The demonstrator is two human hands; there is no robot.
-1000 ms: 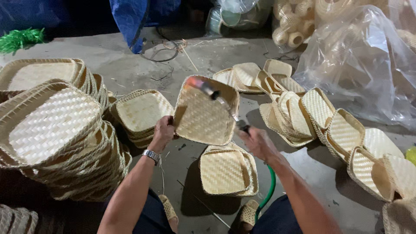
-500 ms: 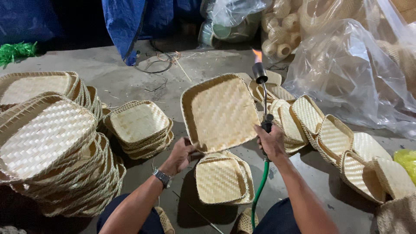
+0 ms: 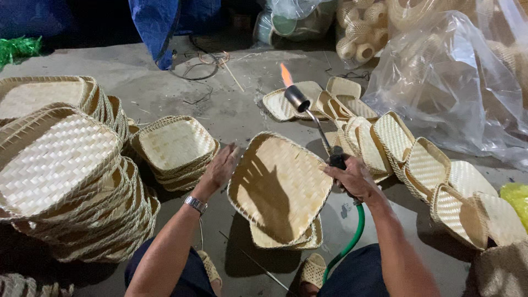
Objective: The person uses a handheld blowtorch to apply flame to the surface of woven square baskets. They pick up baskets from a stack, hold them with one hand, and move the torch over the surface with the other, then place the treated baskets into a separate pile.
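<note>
Torch [image 3: 313,118] lit, long axis up-left; right hand [image 3: 352,179] grip closed on it; left hand [image 3: 220,168] tilts tray [image 3: 278,190].

Clear plastic bags [image 3: 451,82] of woven goods, upper right.

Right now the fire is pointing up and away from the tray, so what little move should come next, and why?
Probably tip the torch down toward the woven tray. The left hand holds that tray tilted by its rim, the right hand has the torch handle, and the flame burns above, not touching the weave.
</note>
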